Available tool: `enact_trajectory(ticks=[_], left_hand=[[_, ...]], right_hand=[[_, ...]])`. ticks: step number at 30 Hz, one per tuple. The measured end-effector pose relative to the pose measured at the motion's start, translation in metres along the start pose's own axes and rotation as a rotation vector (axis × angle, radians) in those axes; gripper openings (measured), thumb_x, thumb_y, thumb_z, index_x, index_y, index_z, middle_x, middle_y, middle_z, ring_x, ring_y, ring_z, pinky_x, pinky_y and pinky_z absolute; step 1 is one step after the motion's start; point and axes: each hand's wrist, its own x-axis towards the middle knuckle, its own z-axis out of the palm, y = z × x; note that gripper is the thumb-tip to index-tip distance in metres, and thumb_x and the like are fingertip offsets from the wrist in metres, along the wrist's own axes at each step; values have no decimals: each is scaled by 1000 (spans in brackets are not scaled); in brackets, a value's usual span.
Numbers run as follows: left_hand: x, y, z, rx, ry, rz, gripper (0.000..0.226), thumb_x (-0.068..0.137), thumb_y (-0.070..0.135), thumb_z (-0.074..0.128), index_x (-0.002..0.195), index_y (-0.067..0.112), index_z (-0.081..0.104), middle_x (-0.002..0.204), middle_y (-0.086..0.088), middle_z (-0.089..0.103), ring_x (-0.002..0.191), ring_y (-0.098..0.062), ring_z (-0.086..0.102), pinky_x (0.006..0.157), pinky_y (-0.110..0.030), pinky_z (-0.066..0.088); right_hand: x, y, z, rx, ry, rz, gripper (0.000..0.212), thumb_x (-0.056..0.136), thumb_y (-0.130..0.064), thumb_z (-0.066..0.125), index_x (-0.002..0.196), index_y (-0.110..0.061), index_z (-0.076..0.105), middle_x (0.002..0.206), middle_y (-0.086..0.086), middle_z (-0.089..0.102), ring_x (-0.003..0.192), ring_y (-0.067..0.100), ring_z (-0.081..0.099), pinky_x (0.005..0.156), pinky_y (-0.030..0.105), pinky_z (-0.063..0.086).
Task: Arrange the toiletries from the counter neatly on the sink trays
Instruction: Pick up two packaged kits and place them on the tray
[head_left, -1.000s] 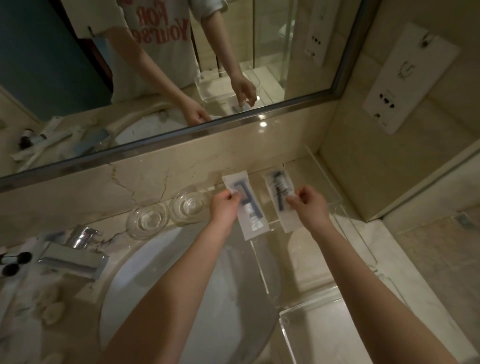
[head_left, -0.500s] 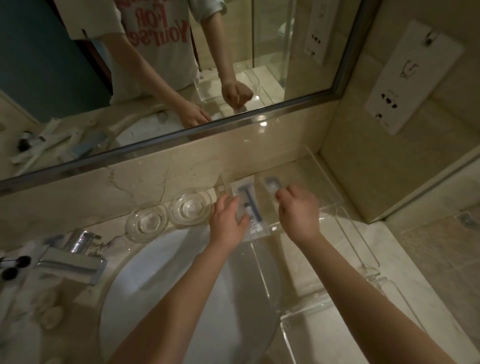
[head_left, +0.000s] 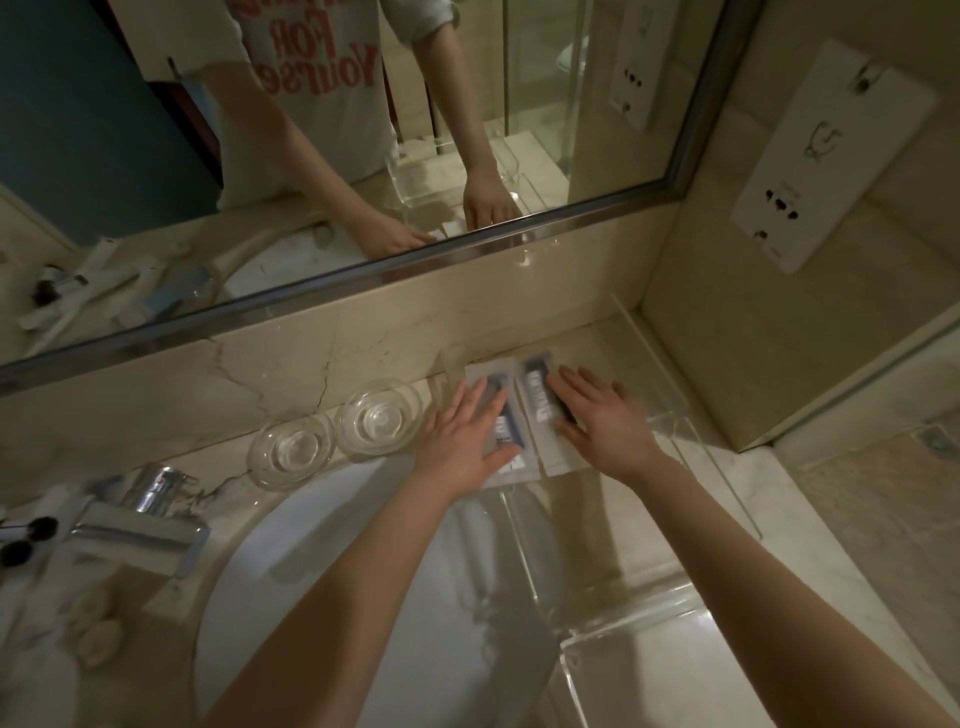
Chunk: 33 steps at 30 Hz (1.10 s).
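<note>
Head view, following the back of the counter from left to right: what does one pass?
Chrome faucet → clear round glass dish → second clear glass dish → left hand → white sachet with dark tube → second white sachet → right hand → clear acrylic tray's right wall.

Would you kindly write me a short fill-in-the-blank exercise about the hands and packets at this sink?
1. The left hand rests flat on the left packet, the right hand on the right packet; both packets lie in a clear ____.
2. Between the packets and the faucet stand ____ round glass dishes.
3. Both hands' fingers are ____, not curled.
Missing words: tray; two; straight.
</note>
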Motion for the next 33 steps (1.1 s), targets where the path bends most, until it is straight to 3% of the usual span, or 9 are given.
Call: enact_trajectory(ticks=[7,19,26,33], left_hand=[[-10,20,22,-99,187,-173,69,91,56,36,149,32,7,160,1,1,148,-22,-3,118,-50,13],[-12,28,18,-139,180,-247,69,91,55,38,149,31,8,160,-2,2,147,-26,-1,116,-53,15],[-24,25,5,-182,178,-249,68,92,50,40,149,28,10,160,-3,3,147,-26,-1,118,-49,11],[-83,-1,-3,-199,302,-212,56,93,39,44,144,19,32,157,-7,19,147,-24,8,117,-42,15]], right_hand=[[10,-9,-1,38,-1,-10,57,97,-38,43,148,-29,22,157,-1,24,145,22,21,114,49,17],[10,-11,-8,21,-50,-3,59,95,-42,42,148,-31,18,157,-4,22,146,19,17,115,47,17],[-10,-27,-16,112,176,-3,52,90,-30,56,139,-17,43,141,11,48,131,30,43,103,48,39],[-46,-83,-16,238,266,-81,42,81,-24,59,120,-10,60,121,13,62,109,34,58,89,44,49]])
